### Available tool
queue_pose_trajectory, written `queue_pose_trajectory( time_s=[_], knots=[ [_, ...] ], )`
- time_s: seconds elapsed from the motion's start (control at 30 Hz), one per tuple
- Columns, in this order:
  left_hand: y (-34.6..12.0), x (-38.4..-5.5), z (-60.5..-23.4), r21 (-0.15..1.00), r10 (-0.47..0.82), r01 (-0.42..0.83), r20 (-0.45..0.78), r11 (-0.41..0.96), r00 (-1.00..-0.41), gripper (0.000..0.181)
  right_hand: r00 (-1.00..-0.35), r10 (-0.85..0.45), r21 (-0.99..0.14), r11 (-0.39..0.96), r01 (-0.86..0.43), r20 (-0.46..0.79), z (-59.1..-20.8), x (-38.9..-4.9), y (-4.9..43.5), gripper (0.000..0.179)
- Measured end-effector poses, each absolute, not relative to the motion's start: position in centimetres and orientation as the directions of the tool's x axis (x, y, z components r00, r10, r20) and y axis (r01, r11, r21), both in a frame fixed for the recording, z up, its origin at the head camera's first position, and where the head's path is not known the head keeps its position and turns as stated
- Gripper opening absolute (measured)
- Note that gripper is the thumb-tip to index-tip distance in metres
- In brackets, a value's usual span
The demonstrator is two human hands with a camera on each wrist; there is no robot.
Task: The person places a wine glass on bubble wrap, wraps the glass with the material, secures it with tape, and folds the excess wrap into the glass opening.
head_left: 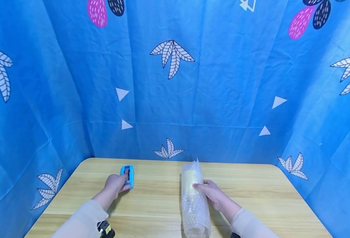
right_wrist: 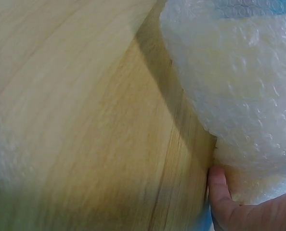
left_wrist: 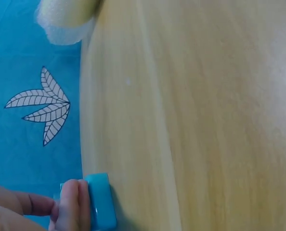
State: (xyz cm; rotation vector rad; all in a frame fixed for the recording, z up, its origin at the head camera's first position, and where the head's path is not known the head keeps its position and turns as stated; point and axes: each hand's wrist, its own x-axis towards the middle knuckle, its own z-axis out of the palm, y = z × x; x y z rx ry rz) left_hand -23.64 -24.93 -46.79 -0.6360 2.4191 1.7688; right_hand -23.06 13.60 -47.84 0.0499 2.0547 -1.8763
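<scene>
On the left of the table, my left hand (head_left: 114,185) grips a light-blue tape dispenser (head_left: 131,176) with a dark roll set in its middle. The left wrist view shows the fingers pressed against the side of the blue dispenser (left_wrist: 101,202). To the right of centre lies a long bundle of clear bubble wrap (head_left: 195,210), with something pale yellow showing through it. My right hand (head_left: 215,195) holds the bundle from its right side, thumb over the top. In the right wrist view, fingers (right_wrist: 218,180) touch the lower part of the bubble wrap (right_wrist: 249,91).
The light wooden table (head_left: 154,205) has rounded far corners. A blue patterned cloth (head_left: 222,82) hangs behind it and along both sides. A black device (head_left: 104,228) is strapped at the left wrist.
</scene>
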Motion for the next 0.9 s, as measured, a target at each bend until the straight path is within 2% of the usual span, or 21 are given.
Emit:
queue_pose_trajectory(
  time_s=[0.1,0.2,0.3,0.47,0.67,0.77,0.9],
  knots=[
    [-24.9,-23.7,-46.3,0.916,-0.254,-0.373,-0.329,0.146,-0.909,0.039,-0.938,-0.205,-0.958,0.123,0.258,-0.279,-47.8,-23.1,13.6,0.080],
    [-24.8,-23.9,-45.9,0.932,-0.224,-0.354,-0.329,0.078,-0.917,0.022,-0.940,-0.200,-0.959,0.123,0.256,-0.277,-47.8,-23.2,13.6,0.079],
    [-24.7,-24.1,-45.7,0.934,-0.195,-0.346,-0.326,0.083,-0.925,0.012,-0.940,-0.198,-0.958,0.123,0.258,-0.279,-47.8,-23.2,13.7,0.079],
    [-24.5,-24.1,-46.3,0.919,-0.156,-0.347,-0.321,0.185,-0.934,0.006,-0.937,-0.203,-0.957,0.123,0.264,-0.285,-47.8,-23.2,13.6,0.079],
    [-23.7,-23.5,-47.1,0.914,-0.127,-0.209,-0.174,0.349,-0.976,0.026,-0.937,-0.202,-0.956,0.119,0.266,-0.286,-47.9,-23.1,13.5,0.078],
    [-23.1,-22.9,-47.5,0.898,-0.174,-0.139,-0.071,0.417,-0.982,0.033,-0.936,-0.202,-0.956,0.121,0.268,-0.288,-47.9,-23.1,13.5,0.079],
    [-22.3,-22.2,-47.9,0.900,-0.270,-0.118,-0.001,0.419,-0.963,0.036,-0.936,-0.204,-0.956,0.117,0.269,-0.289,-47.9,-23.1,13.5,0.079]
  ],
)
